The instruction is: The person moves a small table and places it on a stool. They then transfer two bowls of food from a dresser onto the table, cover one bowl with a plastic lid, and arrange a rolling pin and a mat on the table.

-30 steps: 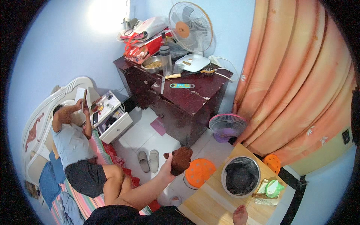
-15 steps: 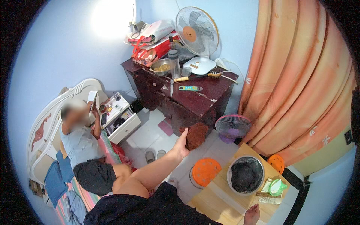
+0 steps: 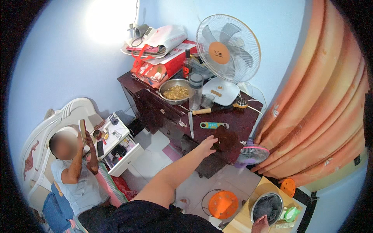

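My left hand is closed on a brown cloth at the front right corner of the dark red dresser. A blue-green handheld tool, a knife and a round hairbrush with a wooden handle lie on the dresser top just beyond it. Lower right, my right hand is at the near rim of a metal basin with dark contents, its fingers apart and nothing visible in them. The basin stands on a light wooden table.
A large fan, a metal bowl of food, a clear bottle and bags crowd the dresser. A small fan and orange stool stand nearby. Another person sits on the bed beside an open drawer.
My left hand has moved up and right with the cloth, from in front of the dresser to its top corner. The view has shifted. My right hand now overlaps the basin's near rim.
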`<state>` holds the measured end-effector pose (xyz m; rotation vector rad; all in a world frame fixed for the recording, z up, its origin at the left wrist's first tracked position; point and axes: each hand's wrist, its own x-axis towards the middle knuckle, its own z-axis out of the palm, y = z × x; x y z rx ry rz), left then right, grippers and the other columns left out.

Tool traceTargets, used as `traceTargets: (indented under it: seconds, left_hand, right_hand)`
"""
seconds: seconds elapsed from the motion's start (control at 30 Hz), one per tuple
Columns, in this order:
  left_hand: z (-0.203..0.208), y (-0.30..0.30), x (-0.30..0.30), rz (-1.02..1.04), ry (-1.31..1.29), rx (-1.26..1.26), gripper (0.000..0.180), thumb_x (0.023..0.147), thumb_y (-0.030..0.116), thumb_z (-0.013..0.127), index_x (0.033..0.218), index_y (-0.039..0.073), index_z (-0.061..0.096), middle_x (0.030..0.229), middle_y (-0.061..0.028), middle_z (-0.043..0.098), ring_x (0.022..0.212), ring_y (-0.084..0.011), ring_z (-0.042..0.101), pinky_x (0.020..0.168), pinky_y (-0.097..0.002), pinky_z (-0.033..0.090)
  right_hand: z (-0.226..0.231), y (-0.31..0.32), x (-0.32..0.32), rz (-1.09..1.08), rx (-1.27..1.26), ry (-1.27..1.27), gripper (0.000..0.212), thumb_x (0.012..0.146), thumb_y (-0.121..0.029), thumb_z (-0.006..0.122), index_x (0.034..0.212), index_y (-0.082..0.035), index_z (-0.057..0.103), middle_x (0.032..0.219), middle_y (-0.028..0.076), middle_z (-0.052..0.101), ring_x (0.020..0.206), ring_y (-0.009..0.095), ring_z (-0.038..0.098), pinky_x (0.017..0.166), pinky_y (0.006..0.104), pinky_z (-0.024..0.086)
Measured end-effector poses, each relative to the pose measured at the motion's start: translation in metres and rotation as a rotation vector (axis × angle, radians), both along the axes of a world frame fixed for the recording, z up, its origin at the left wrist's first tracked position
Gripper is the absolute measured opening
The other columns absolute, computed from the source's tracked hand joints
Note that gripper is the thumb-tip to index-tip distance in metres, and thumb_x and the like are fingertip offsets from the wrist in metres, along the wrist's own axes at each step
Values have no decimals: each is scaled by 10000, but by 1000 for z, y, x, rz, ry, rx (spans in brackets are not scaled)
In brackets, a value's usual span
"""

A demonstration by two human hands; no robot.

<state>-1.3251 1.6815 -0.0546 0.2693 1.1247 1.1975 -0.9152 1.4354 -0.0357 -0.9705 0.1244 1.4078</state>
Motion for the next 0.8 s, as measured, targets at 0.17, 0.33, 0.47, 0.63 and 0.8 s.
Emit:
traceTargets:
  seconds: [0.17, 0.33, 0.47, 0.63, 0.8]
  left_hand:
    - [-46, 15, -122, 129, -266, 235, 320, 781, 163, 585, 1047, 66, 436, 1001, -95, 495, 949, -262, 507, 781, -432, 463]
    - [-25, 62, -245, 504, 30, 152, 610, 840, 296, 532, 1239, -32, 208, 1198, -189, 349, 1025, -327, 473, 794, -435, 475]
    - [-17, 102, -286, 488, -22, 25, 648, 859, 349, 486, 1292, -15, 170, 1343, -205, 166, 1083, -367, 418, 819, -444, 459]
    - [-48, 134, -308, 412, -143, 128, 396, 870, 156, 428, 1198, -32, 312, 1201, -196, 385, 984, -340, 494, 816, -415, 479]
    - [-43, 138, -312, 486, 28, 121, 388, 776, -22, 361, 1164, -34, 345, 1104, -185, 462, 911, -330, 538, 656, -430, 548]
  right_hand:
    - [-11, 26, -14, 138, 37, -36, 154, 838, -71, 486, 983, -26, 517, 867, 60, 577, 795, 148, 546, 658, 269, 454]
    - [-5, 33, -30, 171, 80, -112, 145, 848, -118, 486, 964, -50, 540, 829, 40, 587, 764, 132, 548, 625, 263, 429]
    - [14, 26, -57, 99, 51, -144, 134, 869, -127, 453, 950, -64, 538, 806, 34, 580, 712, 130, 536, 585, 247, 421]
    - [28, 18, -63, 32, -152, -218, 103, 874, -125, 441, 929, -76, 513, 752, 23, 543, 647, 125, 493, 562, 240, 404]
    - [34, 36, -73, 72, -95, -236, 123, 876, -121, 432, 931, -69, 529, 832, 30, 570, 717, 124, 515, 589, 241, 411]
